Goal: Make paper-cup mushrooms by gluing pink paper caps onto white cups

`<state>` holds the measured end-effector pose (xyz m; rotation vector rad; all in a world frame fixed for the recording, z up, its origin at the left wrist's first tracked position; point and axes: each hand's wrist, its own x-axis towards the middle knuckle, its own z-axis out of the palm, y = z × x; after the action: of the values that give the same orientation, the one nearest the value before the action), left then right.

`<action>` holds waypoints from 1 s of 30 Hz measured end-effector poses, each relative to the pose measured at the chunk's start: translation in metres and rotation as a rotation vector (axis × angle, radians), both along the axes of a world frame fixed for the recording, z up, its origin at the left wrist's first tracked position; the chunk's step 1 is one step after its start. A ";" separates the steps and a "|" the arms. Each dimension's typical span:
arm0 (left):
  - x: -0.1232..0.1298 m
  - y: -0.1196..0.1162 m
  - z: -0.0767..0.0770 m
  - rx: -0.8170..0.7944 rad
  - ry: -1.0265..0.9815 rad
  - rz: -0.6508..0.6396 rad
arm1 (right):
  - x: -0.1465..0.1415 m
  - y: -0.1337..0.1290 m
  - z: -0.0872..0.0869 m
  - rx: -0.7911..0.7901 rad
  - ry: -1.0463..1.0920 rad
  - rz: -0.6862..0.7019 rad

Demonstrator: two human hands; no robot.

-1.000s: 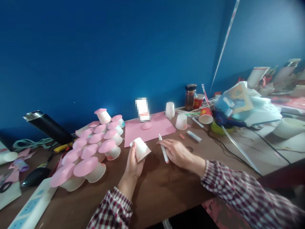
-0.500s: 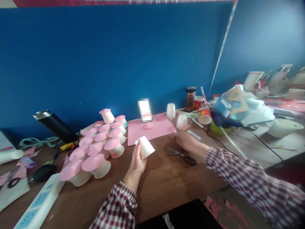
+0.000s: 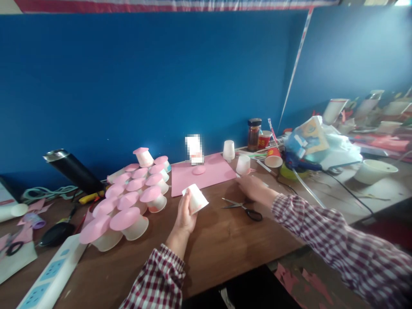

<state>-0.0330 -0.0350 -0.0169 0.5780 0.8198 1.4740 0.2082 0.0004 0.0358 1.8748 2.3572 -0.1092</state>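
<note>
My left hand (image 3: 186,214) is closed around a white paper cup (image 3: 196,198), which it holds tilted, its wide rim toward the lower right. My right hand (image 3: 254,188) reaches low over the table, just in front of a small upturned white paper cup (image 3: 243,165). Its fingers are blurred and partly hidden, so I cannot tell what they grip; a small white bit lies by the fingertips. Open-bladed scissors (image 3: 242,208) lie between my hands. Behind them is a sheet of pink paper (image 3: 212,174) with a pink paper cone (image 3: 198,170) on it.
Several cups topped with pink cones (image 3: 128,200) stand at the left, near a black flask (image 3: 75,174) and a white power strip (image 3: 53,272). At the right are another upturned cup (image 3: 228,149), a jar (image 3: 254,135), a red cup (image 3: 273,157) and a blue corded tool (image 3: 298,161).
My right hand has shifted slightly to the right over the table, now covering most of a small pale stick. My left hand keeps the cup in place. The view has tilted a little.
</note>
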 end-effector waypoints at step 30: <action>0.005 -0.009 0.009 0.121 0.133 0.024 | 0.071 -0.008 -0.031 0.270 0.167 -0.209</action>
<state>-0.0279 -0.0442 -0.0081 0.7661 0.8465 1.5275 0.2790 -0.0072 0.0050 2.3204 2.3741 0.0371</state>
